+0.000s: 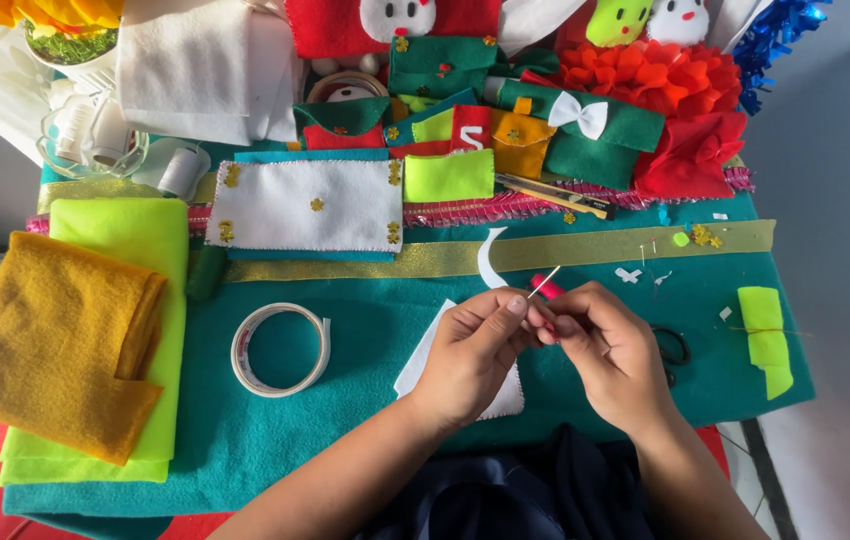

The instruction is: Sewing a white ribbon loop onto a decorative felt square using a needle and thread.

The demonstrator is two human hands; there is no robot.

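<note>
A teal felt sheet point(345, 420) covers most of the counter, with a gold ribbon strip point(585, 250) running across it. At its left edge lie a folded mustard cloth point(55, 340) on a lime green felt stack point(135, 250). Behind the strip sits a white felt panel point(310, 205) with small gold stars, and beyond it a crowd of green, red and orange felt pieces point(565, 125) fills the far edge.

Near the middle front, the left hand point(470, 355) and the right hand point(610, 350) meet with fingertips touching. Each grip is pinched closed. Between them they hold a small red piece point(546, 286), with a thin pale needle point(544, 282) poking up and away from the fingertips; which hand holds which cannot be told. Under the left hand lies a white felt scrap point(425, 360), partly covered by the hand and wrist.

A roll of white tape point(280, 349) lies flat on the teal sheet, well apart to the left of the hands. Black scissors point(675, 350) peek out just behind the right hand. A lime felt strip point(767, 335) rests near the right edge of the counter. Bare teal felt lies open between the tape roll and the hands, and between the hands and the gold strip.
</note>
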